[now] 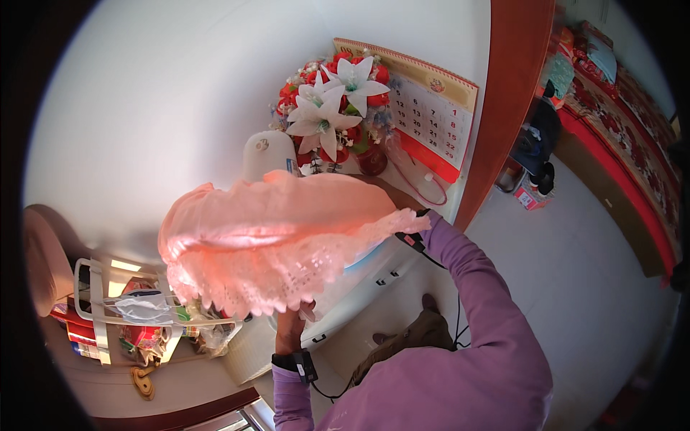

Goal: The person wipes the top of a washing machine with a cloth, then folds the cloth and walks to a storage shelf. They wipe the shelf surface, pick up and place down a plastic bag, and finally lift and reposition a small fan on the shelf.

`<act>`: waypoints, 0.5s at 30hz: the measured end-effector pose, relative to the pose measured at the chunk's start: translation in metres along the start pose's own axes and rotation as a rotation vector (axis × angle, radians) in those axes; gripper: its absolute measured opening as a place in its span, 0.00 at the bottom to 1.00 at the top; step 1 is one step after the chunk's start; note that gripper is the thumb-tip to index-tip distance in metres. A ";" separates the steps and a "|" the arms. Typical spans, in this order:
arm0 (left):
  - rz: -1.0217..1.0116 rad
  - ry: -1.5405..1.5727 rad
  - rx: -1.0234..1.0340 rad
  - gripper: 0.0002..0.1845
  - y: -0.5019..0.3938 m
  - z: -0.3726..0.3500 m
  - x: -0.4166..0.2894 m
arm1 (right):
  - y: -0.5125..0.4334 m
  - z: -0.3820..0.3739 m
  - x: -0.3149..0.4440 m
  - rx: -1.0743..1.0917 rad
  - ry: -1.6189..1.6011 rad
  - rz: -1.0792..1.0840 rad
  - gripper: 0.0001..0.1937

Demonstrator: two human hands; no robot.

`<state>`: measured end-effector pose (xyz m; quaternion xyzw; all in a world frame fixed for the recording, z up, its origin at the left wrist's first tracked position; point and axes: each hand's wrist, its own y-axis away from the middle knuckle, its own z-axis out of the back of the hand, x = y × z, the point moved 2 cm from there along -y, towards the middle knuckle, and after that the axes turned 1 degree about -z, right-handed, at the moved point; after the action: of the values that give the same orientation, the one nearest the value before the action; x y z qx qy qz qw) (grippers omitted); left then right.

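A pink cloth cover (285, 215) with a scalloped lace border is raised and spread out in front of me. My left hand (303, 311) reaches up under its lower lace edge; most of the hand is hidden, so its grip does not show. Behind the cloth's right end my right forearm passes out of sight, and the right hand is hidden by the fabric. Below the cloth is a white cabinet (345, 307) with dark handles, and a bit of a light-blue edge (366, 257) shows. A white rounded appliance (267, 153) stands just behind the cloth.
Artificial flowers (334, 108) in a red vase (372, 159) stand before a desk calendar (431, 113). A white rack (89, 288) at left holds a face mask (143, 307) and bags. Right of a red-brown door frame (512, 81) is a bed (620, 134).
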<state>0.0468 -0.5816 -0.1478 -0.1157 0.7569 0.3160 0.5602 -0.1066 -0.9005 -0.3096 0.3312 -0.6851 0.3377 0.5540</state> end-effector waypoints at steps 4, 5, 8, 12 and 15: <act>-0.076 0.019 0.132 0.13 -0.002 0.026 0.006 | -0.023 -0.005 -0.006 0.124 0.060 -0.042 0.22; -0.095 0.103 0.151 0.13 -0.004 0.032 0.007 | -0.029 -0.007 -0.006 0.149 0.073 -0.050 0.22; -0.119 0.133 0.155 0.13 -0.006 0.046 0.008 | -0.044 -0.012 -0.008 0.220 0.107 -0.054 0.23; -0.064 0.085 -0.093 0.12 0.012 0.061 0.010 | -0.060 -0.019 -0.006 0.303 0.143 -0.053 0.23; -0.049 0.079 -0.187 0.12 0.027 0.068 0.012 | -0.083 -0.026 0.000 0.366 0.189 -0.040 0.24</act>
<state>0.0812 -0.5175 -0.1609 -0.1983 0.7425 0.3669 0.5242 -0.0238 -0.9253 -0.2973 0.4067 -0.5504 0.4752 0.5530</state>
